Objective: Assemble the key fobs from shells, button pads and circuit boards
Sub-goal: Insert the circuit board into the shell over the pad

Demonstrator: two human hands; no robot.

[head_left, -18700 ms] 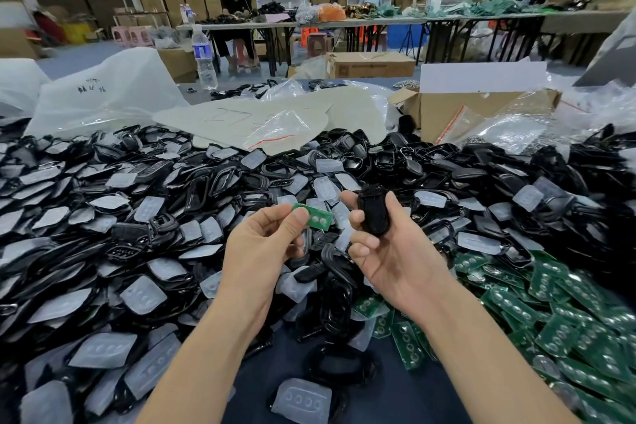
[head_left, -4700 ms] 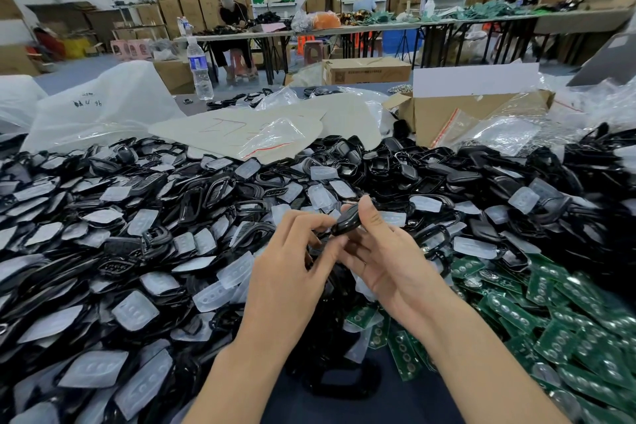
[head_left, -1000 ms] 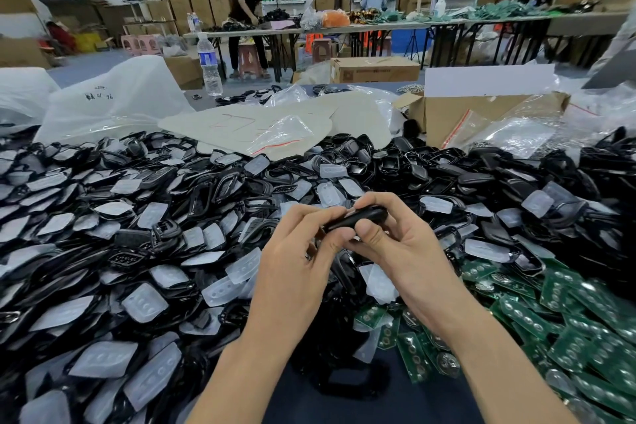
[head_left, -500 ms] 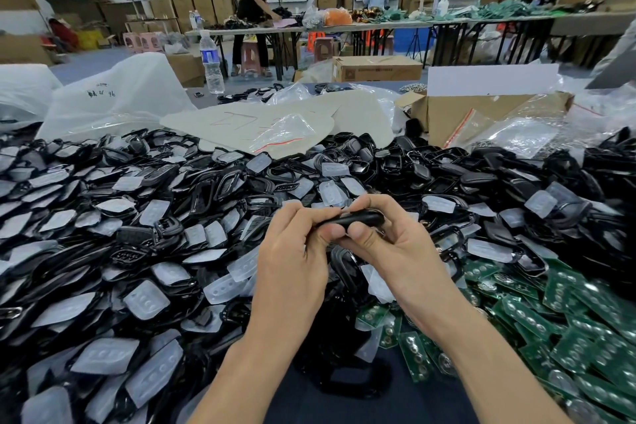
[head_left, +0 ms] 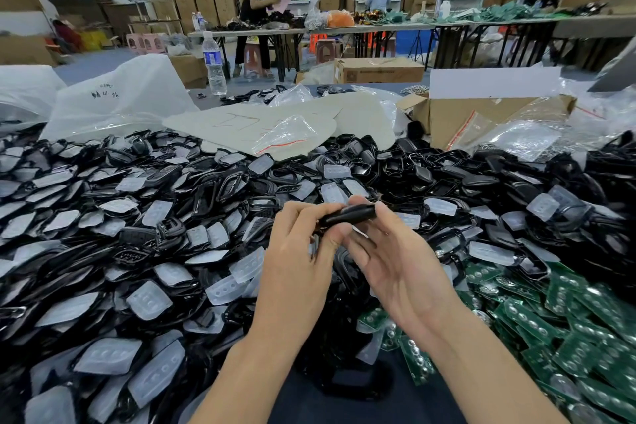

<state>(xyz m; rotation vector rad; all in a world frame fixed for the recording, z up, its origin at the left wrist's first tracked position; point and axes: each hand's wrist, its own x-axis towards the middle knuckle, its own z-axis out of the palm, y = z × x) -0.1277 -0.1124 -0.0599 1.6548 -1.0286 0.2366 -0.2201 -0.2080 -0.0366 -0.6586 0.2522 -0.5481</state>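
A black key fob is held edge-on between both hands above the pile. My left hand pinches its left end between thumb and fingers. My right hand lies palm up, with its fingertips curled over the fob's right end and its thumb under the fob. A wide heap of black shells mixed with translucent button pads covers the table. Green circuit boards lie piled at the lower right.
A cardboard box and clear plastic bags sit behind the heap. A water bottle stands at the back left. Bare dark blue table shows between my forearms. A person stands at a far table.
The fob stays pinched between both hands. My right hand's grip has loosened slightly, its palm turned more upward. The standing person at the far table has shifted.
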